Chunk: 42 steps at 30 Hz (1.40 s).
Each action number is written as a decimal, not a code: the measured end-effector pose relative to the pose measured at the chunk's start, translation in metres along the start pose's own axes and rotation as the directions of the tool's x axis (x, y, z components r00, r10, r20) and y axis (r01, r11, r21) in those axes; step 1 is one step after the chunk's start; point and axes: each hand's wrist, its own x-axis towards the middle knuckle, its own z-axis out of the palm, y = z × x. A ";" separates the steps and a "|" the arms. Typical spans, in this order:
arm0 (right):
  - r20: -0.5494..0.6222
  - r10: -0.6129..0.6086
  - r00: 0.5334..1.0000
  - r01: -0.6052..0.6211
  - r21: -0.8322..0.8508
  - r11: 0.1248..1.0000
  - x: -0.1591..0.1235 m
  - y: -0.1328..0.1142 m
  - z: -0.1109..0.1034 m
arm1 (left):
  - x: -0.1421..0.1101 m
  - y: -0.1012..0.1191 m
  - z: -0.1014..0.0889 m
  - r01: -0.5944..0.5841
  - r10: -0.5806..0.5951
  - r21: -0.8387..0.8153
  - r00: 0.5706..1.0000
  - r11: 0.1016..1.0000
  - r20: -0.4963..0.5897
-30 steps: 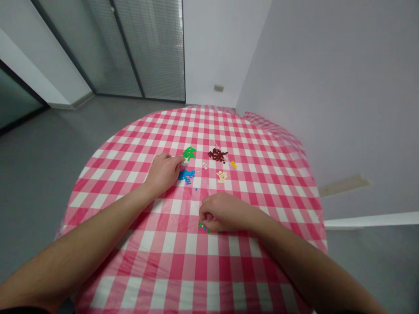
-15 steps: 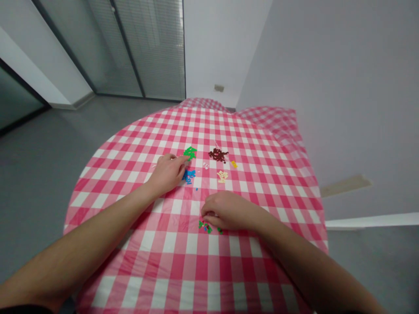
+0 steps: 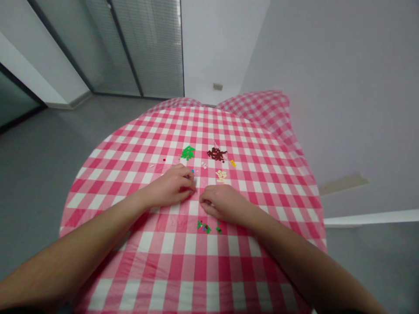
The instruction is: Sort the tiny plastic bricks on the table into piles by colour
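Note:
Over the blue pieces [image 3: 193,171], my left hand [image 3: 175,185] is bent down and hides most of them. Its thumb and fingers come together at the tablecloth; what lies between them, if anything, is too small to make out. Just to the right, almost fingertip to fingertip with it, my right hand [image 3: 224,203] is closed with curled fingers, their contents hidden. Below the right hand lies a mixed heap of tiny pieces [image 3: 204,227], mostly green with a little blue and red. A few green pieces [image 3: 218,228] sit beside that heap.
Small piles are spread farther back: green pieces [image 3: 187,152], dark brown pieces [image 3: 216,154], yellow pieces [image 3: 232,163], cream pieces [image 3: 221,175] and whitish pieces [image 3: 204,165]. A lone red piece [image 3: 164,160] lies left. A checked cloth [image 3: 183,261] covers the round table.
My left hand has moved from beside the green pile down and right, over the blue pieces. My right hand has lifted slightly away from the mixed heap, uncovering more of it.

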 end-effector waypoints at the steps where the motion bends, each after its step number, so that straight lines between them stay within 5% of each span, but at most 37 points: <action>1: -0.033 0.026 0.999 -0.026 -0.010 1.000 0.002 0.003 0.001 | 0.000 0.000 0.001 0.002 -0.002 0.002 1.000 1.000 0.004; 13: -0.155 0.117 0.981 -0.113 0.033 0.993 0.001 0.023 -0.004 | 0.000 -0.008 0.006 -0.036 0.036 0.059 0.999 0.998 0.006; 42: -0.129 0.139 0.982 -0.128 0.094 0.987 0.009 0.020 0.002 | 0.008 -0.006 0.006 0.268 -0.268 -0.008 0.963 0.963 -0.019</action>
